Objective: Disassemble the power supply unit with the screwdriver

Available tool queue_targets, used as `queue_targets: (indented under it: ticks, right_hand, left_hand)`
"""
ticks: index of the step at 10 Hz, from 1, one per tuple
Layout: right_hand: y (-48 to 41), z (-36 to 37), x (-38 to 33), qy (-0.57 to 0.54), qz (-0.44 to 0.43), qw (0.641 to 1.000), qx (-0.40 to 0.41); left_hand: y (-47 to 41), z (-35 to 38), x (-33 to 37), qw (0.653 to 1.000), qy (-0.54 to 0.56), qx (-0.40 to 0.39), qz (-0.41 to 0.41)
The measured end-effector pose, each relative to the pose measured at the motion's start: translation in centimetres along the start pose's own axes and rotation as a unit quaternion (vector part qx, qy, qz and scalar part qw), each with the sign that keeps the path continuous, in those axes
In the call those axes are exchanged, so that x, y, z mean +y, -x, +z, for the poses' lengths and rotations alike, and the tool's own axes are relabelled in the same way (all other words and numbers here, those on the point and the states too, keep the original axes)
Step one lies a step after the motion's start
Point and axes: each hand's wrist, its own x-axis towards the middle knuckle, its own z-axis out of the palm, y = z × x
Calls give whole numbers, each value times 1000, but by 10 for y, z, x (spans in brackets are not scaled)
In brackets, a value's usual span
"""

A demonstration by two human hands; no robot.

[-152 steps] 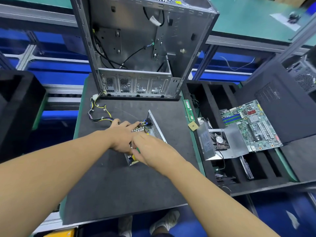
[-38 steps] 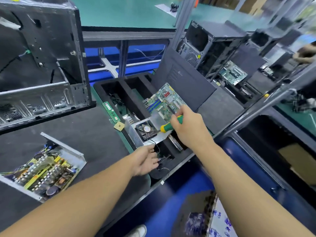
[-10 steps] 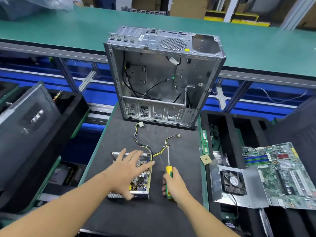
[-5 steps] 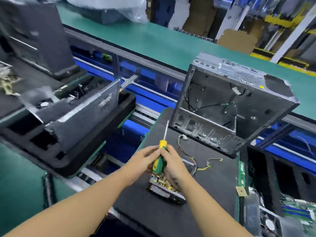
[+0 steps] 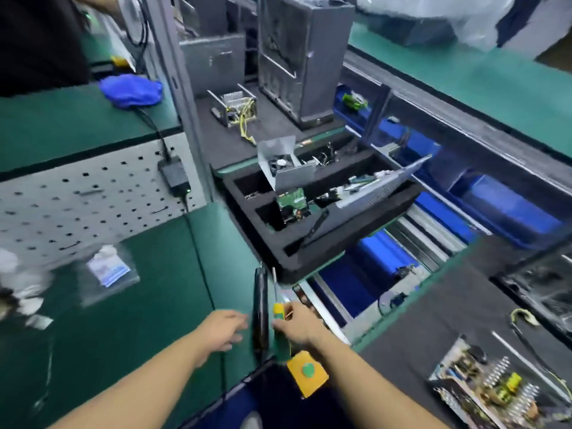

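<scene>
The opened power supply unit (image 5: 492, 388), its circuit board and yellow wires bare, lies on the black mat at the lower right, well away from both hands. My right hand (image 5: 295, 325) grips the yellow-and-green screwdriver (image 5: 278, 311) low over the green bench, shaft pointing away from me. A black electric screwdriver (image 5: 260, 311) lies on the bench just left of it. My left hand (image 5: 224, 329) hovers beside that black tool with relaxed fingers, holding nothing.
A yellow box with a green button (image 5: 307, 373) sits at the bench edge below my right hand. A black foam tray (image 5: 297, 258) with removed parts stands ahead. Farther off are another opened power supply (image 5: 235, 108), a computer case (image 5: 305, 54) and a pegboard (image 5: 77, 205) at left.
My view has swung left to the green bench. Both hands left the power supply; the right one carried the screwdriver down beside the black tool, and the left let go of it.
</scene>
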Motion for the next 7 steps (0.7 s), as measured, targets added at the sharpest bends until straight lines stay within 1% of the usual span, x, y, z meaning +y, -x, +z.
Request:
queue_targets:
  ticks: [1,2,3,4,5,6,7]
  right_hand:
    - [-23,33,-20,59,-2,998,-24]
    - [-43,61,-30,89,16,996,-10]
    - [-58,84,-34,106,21,994,23]
    - [-71,100,-38,112,23,992,51]
    - [-72,115,-45,146,25,987,61]
    - [-70,117,-47,143,13,989,26]
    - [-61,101,-45,153,-1,988,-8]
  left_hand:
    - [-1,-21,-22,999,23,31,-21]
    - [-5,-30,-30,998,39,42,-38]
    - [-8,-34,-34,997,45,45,-44]
    - [-14,-33,-36,997,44,47,-47]
    - [-20,-31,-38,997,49,44,-46]
    - [-26,-33,-35,997,41,45,-40]
    - [-29,-38,-29,997,31,62,-30]
